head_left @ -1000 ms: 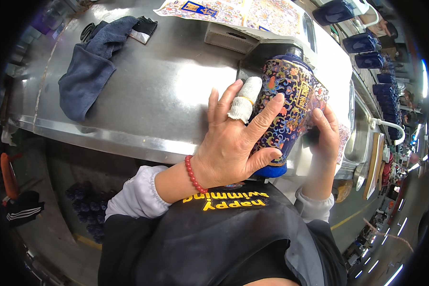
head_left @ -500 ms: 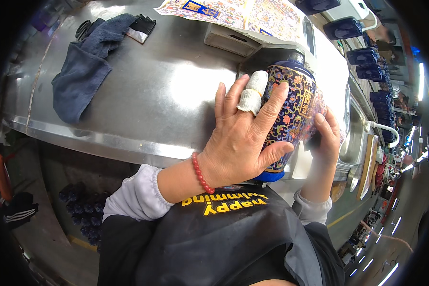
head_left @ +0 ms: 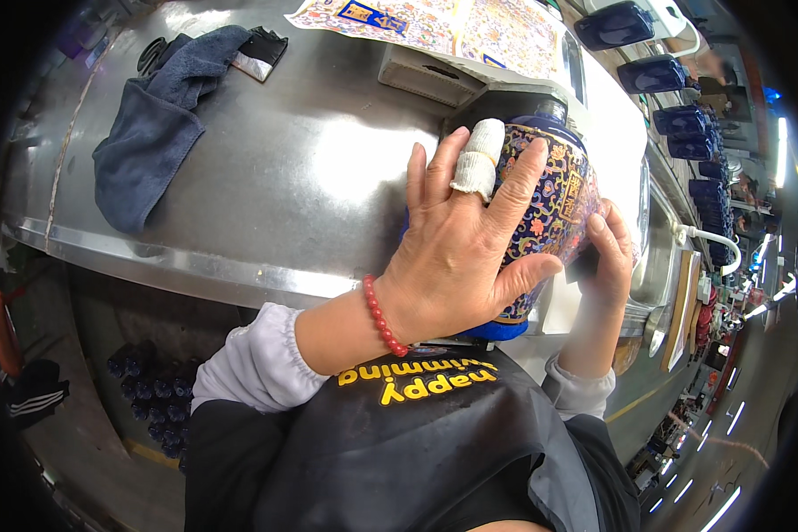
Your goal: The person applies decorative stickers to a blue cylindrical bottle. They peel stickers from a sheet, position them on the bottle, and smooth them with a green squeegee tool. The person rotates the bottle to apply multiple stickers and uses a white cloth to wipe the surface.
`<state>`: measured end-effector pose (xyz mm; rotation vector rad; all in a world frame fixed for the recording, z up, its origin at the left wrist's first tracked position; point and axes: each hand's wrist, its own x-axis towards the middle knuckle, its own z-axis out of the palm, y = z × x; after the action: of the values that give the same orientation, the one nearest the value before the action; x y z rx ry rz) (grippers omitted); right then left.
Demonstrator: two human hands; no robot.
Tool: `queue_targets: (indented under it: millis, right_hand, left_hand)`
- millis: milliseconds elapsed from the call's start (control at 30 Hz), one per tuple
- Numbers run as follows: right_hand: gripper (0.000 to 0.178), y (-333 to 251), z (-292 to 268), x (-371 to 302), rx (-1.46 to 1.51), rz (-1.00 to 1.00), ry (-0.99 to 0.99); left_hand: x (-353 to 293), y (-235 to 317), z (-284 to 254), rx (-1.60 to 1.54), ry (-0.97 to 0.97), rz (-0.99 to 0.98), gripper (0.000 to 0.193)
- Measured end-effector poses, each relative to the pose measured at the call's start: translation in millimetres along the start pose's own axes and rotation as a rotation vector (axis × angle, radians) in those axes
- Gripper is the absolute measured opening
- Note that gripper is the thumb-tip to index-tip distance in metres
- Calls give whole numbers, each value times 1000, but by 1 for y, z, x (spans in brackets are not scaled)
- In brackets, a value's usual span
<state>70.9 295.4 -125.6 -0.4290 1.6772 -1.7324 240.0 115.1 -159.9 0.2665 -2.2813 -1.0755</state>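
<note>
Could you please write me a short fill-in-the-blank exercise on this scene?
1. The left hand has a bracelet of ____ beads at its wrist.
2. A white wrap covers one ____ of that hand.
3. The cloth on the metal table lies nearer the ____ hand than the right hand.
4. Counting the person's hands at the patterned bottle gives ____.

Missing words: red; finger; left; two.

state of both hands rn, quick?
Left hand: open, fingers spread, laid against the patterned blue bottle.
Right hand: at the bottle's right side, fingers partly hidden; whether its grip is closed can't be told.
</note>
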Motion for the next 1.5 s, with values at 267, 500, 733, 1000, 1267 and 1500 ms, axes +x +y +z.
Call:
queue_targets:
  millis: [267, 500, 733, 1000, 1267, 1500]
  right_hand:
    - [8, 1, 3, 2, 29, -10, 37]
    - [8, 2, -1, 3, 53, 12, 25]
    - [17, 11, -4, 3, 128, 40, -11]
    - [74, 37, -19, -4, 271, 47, -289]
    - [23, 39, -28, -13, 204, 52, -325]
    - [28, 36, -21, -15, 190, 53, -316]
  left_hand:
    - [4, 3, -2, 2, -32, -18, 90]
    - [5, 7, 0, -22, -3, -33, 95]
    - [5, 9, 2, -20, -16, -23, 95]
    - [6, 6, 2, -22, 33, 36, 91]
    - [6, 6, 4, 26, 34, 67, 85]
    - [5, 4, 7, 34, 59, 102, 85]
